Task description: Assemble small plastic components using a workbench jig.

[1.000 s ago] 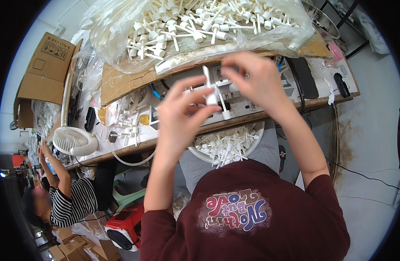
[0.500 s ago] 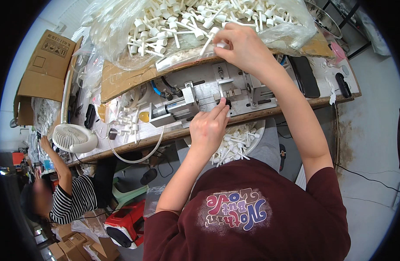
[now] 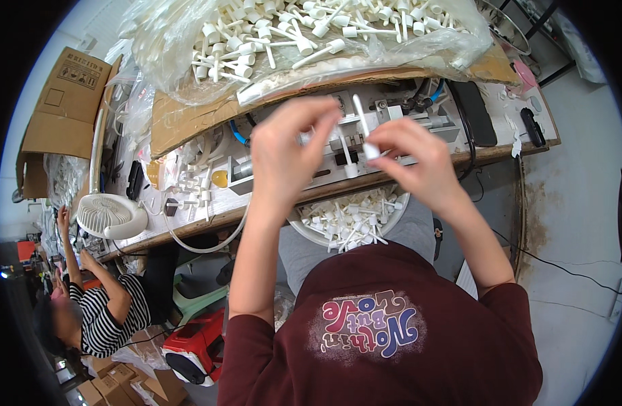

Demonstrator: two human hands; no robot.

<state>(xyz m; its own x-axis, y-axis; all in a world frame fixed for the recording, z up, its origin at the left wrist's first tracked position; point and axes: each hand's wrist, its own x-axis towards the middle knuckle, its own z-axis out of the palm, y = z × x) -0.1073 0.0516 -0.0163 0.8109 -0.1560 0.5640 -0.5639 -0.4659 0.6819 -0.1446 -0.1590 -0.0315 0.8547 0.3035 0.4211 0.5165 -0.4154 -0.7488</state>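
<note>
My right hand (image 3: 416,155) pinches a white plastic scoop (image 3: 360,115) by its cup end, the thin handle pointing up and away from me. A second white scoop (image 3: 350,159) lies across the metal fixture (image 3: 311,173), its cup end toward me. Just left of it, my left hand (image 3: 284,149) is raised over the fixture with fingers curled. Motion smears its fingertips, so I cannot tell whether they touch the scoop's far end. Beyond the fixture, many white scoops (image 3: 304,44) are heaped on clear plastic film. More lie in a white bowl (image 3: 304,229) on my lap.
A cardboard sheet (image 3: 163,125) overhangs the fixture's far side. A white fan (image 3: 111,216) and loose scoops are on the left, a black phone (image 3: 475,118) on the right. A hose (image 3: 189,247) loops below the table edge. A co-worker in a striped shirt (image 3: 118,314) is at left.
My right hand has come from the heap down to the fixture, bringing a scoop. My left hand has lifted off the fixture and moved up and left. The co-worker's arms have shifted.
</note>
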